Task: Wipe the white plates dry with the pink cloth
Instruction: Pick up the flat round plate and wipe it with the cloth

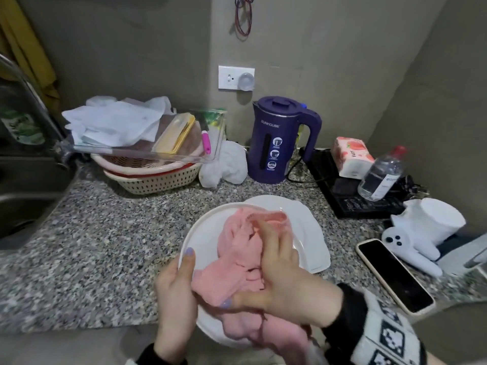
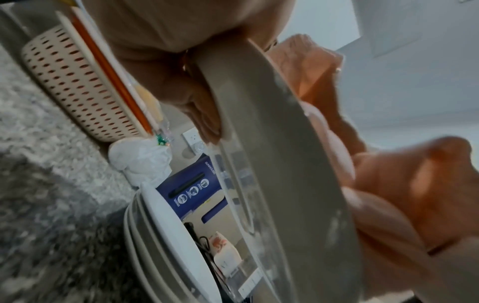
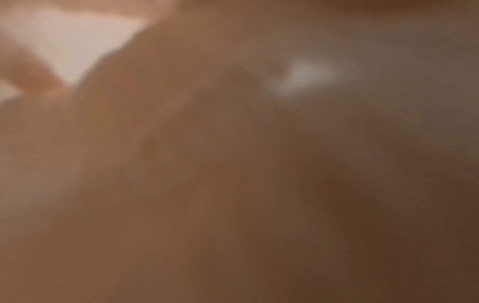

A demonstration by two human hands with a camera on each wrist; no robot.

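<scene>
Above the speckled granite counter [image 1: 100, 233], left hand [image 1: 175, 288] grips the round white plate [image 1: 203, 233] by its rim; right hand [image 1: 287, 272], fingers extended together, presses crumpled pink cloth [image 1: 237, 259] into it. Stacked white plates [image 1: 311, 233] behind.

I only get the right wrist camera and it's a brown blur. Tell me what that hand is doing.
Observer: The right hand presses the pink cloth onto a white plate.
Operator: Say what steadies the plate.
Observer: The left hand grips its rim, thumb on top, holding it tilted off the counter.
Operator: Report any other plates.
Observer: A stack of plates sits on the counter just behind the held one.
</scene>
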